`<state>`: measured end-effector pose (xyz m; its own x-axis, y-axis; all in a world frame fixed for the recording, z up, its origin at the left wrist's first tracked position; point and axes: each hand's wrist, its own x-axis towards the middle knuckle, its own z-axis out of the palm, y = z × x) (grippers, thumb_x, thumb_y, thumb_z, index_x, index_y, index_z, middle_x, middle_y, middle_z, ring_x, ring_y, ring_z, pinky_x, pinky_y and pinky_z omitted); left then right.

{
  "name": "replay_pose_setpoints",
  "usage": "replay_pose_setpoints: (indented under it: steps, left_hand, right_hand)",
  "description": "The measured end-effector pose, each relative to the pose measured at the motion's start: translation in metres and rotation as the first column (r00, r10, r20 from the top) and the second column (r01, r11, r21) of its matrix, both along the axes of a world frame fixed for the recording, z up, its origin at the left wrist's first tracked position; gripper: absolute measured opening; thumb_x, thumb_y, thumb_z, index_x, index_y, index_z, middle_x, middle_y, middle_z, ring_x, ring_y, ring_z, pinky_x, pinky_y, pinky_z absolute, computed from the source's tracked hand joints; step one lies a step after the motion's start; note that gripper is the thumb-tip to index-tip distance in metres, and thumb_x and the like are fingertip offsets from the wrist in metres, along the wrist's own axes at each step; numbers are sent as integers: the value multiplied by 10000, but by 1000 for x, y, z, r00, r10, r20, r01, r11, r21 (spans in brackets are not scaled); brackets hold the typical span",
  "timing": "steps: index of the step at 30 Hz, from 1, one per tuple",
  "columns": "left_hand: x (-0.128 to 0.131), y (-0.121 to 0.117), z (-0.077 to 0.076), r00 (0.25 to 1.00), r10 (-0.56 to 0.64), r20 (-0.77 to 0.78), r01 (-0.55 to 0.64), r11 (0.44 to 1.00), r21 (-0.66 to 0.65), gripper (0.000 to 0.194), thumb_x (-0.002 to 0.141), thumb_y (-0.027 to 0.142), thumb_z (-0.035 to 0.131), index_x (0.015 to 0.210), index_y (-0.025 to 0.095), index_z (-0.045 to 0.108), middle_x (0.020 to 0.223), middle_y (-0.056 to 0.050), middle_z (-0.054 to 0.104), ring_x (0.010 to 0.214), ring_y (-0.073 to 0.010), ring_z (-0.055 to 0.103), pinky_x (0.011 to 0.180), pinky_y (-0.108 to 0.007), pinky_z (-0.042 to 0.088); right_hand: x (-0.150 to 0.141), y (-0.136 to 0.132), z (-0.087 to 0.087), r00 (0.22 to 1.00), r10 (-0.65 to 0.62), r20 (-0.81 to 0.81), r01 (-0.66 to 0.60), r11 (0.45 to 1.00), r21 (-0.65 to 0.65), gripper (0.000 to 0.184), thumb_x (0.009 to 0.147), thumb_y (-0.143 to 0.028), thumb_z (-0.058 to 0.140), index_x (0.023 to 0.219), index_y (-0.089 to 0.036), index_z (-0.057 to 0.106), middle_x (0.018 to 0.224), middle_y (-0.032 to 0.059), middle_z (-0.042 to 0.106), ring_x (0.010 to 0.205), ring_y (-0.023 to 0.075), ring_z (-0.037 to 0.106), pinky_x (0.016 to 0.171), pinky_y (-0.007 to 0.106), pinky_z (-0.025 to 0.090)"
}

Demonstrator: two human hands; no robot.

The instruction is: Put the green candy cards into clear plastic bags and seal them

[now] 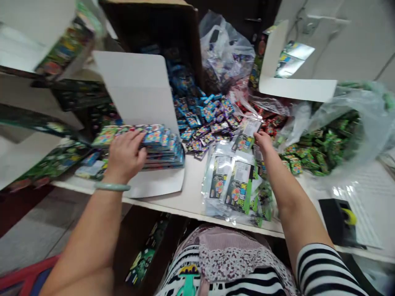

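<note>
My left hand (pixel 125 156) lies on a row of small colourful packets (pixel 160 144) standing packed in an open white display box (pixel 138 90), fingers curled over their tops. My right hand (pixel 263 140) reaches forward and pinches a clear plastic sleeve (pixel 247 133) with a printed card inside, at the far end of a pile of similar clear sleeves (pixel 234 181) on the white table (pixel 191 197). A pale green bangle (pixel 112 187) circles my left wrist.
Loose blue packets (pixel 203 115) are heaped behind the box. Red packets (pixel 271 121) and a clear bag of green packets (pixel 324 148) lie to the right. A second open white box (pixel 296 88), a brown carton (pixel 154 24), stacked boxes on the left and a black device (pixel 339 222) surround the spot.
</note>
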<state>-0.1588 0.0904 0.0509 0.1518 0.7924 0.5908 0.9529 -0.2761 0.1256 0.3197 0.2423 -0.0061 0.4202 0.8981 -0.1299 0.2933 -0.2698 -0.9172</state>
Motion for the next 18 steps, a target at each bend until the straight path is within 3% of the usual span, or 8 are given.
replay_pose_setpoints:
  steps: [5,7,10,13,16,17,18]
  left_hand:
    - [11,-6,12,999,43,5,-44,998,42,574,863,411,635,1405,301,479,1526,-46,496,1411,-338,447,1161,-612,332]
    - [31,-7,19,999,-26,43,20,991,132,586,847,359,669,1401,320,481,1493,-42,533,1386,-327,480,1159,-600,349]
    - [80,-5,24,957,-227,183,195,965,175,410,846,307,668,1251,308,605,1307,-38,669,1250,-290,596,1113,-556,423]
    - [147,-4,18,797,-302,523,373,927,-34,274,887,365,620,1133,249,661,1157,-64,715,1127,-248,649,1040,-492,487]
    - [208,-5,0,479,-186,858,643,740,-199,425,839,434,650,1196,206,616,1107,-96,717,1019,-218,679,885,-393,556]
    - [223,-6,-8,398,-118,910,668,717,-199,409,818,443,663,1143,197,630,1043,-87,721,945,-201,683,819,-354,562]
    - [234,-8,-15,351,-55,935,642,741,-198,353,822,462,646,1052,195,644,941,-63,715,836,-177,671,733,-317,554]
  right_hand:
    - [12,-23,16,993,-2,-119,23,984,179,239,786,-446,541,781,-229,442,720,-64,527,684,83,519,681,193,493]
    - [14,-35,27,988,6,-151,41,952,303,268,802,-493,519,833,-237,446,802,-52,544,751,85,530,716,186,486]
    - [9,-56,42,981,74,-181,18,888,459,342,787,-565,545,854,-244,449,821,-38,532,776,103,508,710,196,463]
    - [-8,-84,49,953,229,-197,-114,877,468,398,747,-600,601,789,-239,439,732,-53,471,686,101,445,642,200,415]
    - [-29,-118,45,903,366,-226,-269,890,368,427,735,-621,611,736,-235,428,668,-61,436,613,100,401,575,213,375]
    - [-33,-130,42,893,394,-218,-314,891,328,424,743,-626,601,734,-236,434,664,-54,448,604,107,409,564,226,380]
    - [-35,-142,40,894,409,-185,-344,888,305,411,755,-622,594,747,-237,453,680,-40,479,611,120,435,569,243,402]
